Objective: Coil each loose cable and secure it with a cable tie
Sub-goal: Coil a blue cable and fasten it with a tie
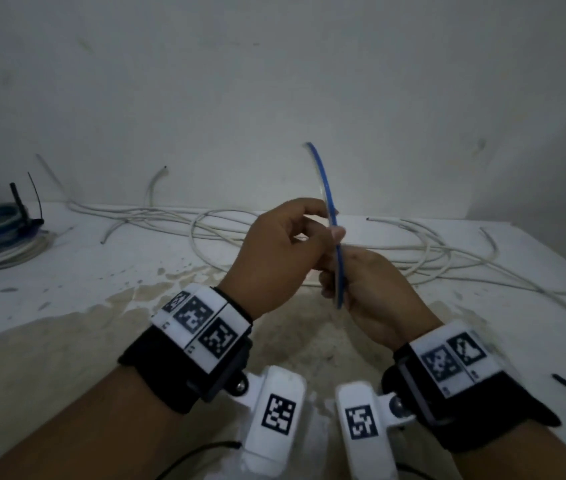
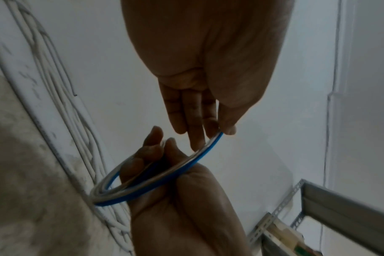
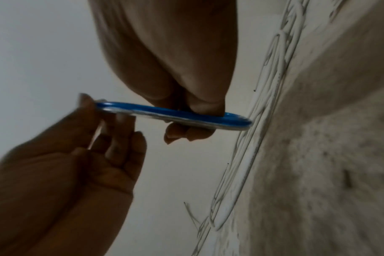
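White loose cables [image 1: 326,237] behind hands, blue coil [image 1: 335,233]

Blue-and-white coil [image 2: 156,180] is the landmark. Left hand [image 2: 206,72] comes in from the top, thumb and fingertips [image 2: 228,129] pinching the coil's upper right end. Right hand [image 2: 178,195] comes up from below, fingers curled through the loop and gripping its lower side. Loose white cables [image 2: 61,110] run along the stained surface [image 2: 22,181] left of the coil, touching its lower end. Perforated metal shelf frame [image 2: 281,207] sits lower right, well apart.
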A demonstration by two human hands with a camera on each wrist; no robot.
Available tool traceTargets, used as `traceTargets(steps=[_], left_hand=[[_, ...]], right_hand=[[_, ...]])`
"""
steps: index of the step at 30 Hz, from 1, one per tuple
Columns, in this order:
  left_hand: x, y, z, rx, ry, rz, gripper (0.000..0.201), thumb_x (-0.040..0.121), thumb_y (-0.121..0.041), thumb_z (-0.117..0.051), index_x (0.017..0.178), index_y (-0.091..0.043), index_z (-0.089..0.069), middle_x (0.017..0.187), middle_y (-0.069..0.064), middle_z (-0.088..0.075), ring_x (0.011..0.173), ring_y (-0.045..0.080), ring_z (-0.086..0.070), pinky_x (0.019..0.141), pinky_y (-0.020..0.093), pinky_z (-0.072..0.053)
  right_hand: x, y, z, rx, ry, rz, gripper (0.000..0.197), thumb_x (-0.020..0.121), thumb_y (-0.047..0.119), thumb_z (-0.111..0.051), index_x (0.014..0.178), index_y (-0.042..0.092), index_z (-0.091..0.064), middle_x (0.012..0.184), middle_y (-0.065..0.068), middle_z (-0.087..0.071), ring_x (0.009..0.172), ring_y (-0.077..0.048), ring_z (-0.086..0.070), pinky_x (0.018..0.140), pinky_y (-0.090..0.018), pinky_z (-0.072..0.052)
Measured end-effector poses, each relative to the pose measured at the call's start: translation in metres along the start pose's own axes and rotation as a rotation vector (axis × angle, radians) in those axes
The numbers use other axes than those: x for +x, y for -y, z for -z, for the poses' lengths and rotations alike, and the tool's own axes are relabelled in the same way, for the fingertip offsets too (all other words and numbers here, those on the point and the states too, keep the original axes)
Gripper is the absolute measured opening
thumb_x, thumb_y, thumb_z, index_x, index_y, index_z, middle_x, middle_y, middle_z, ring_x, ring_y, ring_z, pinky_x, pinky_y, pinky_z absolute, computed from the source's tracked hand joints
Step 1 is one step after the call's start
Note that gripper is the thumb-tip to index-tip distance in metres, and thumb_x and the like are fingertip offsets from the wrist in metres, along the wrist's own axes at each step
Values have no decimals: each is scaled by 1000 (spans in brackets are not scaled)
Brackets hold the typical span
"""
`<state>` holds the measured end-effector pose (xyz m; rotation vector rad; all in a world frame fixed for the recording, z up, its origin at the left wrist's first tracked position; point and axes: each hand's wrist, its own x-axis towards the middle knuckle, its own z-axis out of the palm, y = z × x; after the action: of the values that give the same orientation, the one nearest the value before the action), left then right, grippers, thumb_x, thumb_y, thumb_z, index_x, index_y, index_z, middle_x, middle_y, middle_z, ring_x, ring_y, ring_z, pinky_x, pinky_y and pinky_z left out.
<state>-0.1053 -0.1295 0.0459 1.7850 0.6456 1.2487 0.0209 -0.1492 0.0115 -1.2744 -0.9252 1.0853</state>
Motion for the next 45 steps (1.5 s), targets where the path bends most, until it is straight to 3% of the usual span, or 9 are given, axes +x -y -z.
traceTargets(steps=[6,13,17,22,25,29,32,39,45], left_hand=[[14,18,5,-97,-146,159,7,85,-16,-69,88,-11,-64,64,-9,-68,61,-2,-61,57,7,-42],[13,31,4,-106,-200,213,10,83,-21,-71,88,-14,-66,63,-12,-68,63,-4,-62,57,5,-42],[14,36,5,-107,-223,237,15,81,-21,-73,85,-9,-67,72,-3,-66,63,0,-59,56,8,-42],[14,46,10,181,-229,138,34,81,-34,-72,107,-23,-53,98,-9,-53,87,2,-51,76,12,-41],[13,44,13,238,-62,26,17,96,-27,-53,111,-26,-61,113,-13,-61,106,-1,-54,89,8,-38],[12,45,13,2,72,125,26,100,-13,-43,103,-5,-68,93,7,-70,84,15,-67,81,28,-55],[9,43,9,-158,101,206,24,99,-11,-43,103,-4,-66,84,11,-69,72,17,-67,70,27,-57],[2,45,-7,-532,100,353,29,101,-16,-36,100,-3,-62,73,6,-66,62,17,-62,65,30,-56],[-3,44,-19,-634,4,403,31,103,-18,-34,102,-3,-61,68,4,-59,57,15,-56,57,28,-51]], right_hand=[[-15,0,-7,133,172,6,26,102,15,-33,96,12,-58,70,-1,-57,55,-10,-45,57,-24,-39],[-20,-4,-6,127,190,-3,31,102,24,-33,97,9,-60,72,-2,-61,61,-12,-49,59,-25,-39],[-24,-4,-5,81,209,31,28,100,21,-37,97,6,-60,69,-1,-59,60,-12,-47,58,-25,-39],[-25,1,5,104,199,38,36,99,15,-35,106,-14,-55,60,1,-50,53,-12,-37,52,-27,-32],[-25,5,12,157,207,18,35,96,17,-36,104,-4,-62,58,1,-46,49,-11,-35,50,-27,-28],[-25,15,22,342,217,11,34,79,24,-44,94,-1,-62,54,2,-39,43,-9,-31,42,-22,-30],[-25,19,26,468,195,4,36,76,24,-43,87,-2,-66,52,3,-35,40,-9,-29,40,-21,-29],[-24,18,28,568,122,50,34,75,24,-43,83,0,-66,50,4,-32,40,-9,-27,40,-21,-31],[-23,15,22,611,61,137,33,73,24,-45,88,0,-62,52,2,-35,46,-11,-31,54,-26,-34]])
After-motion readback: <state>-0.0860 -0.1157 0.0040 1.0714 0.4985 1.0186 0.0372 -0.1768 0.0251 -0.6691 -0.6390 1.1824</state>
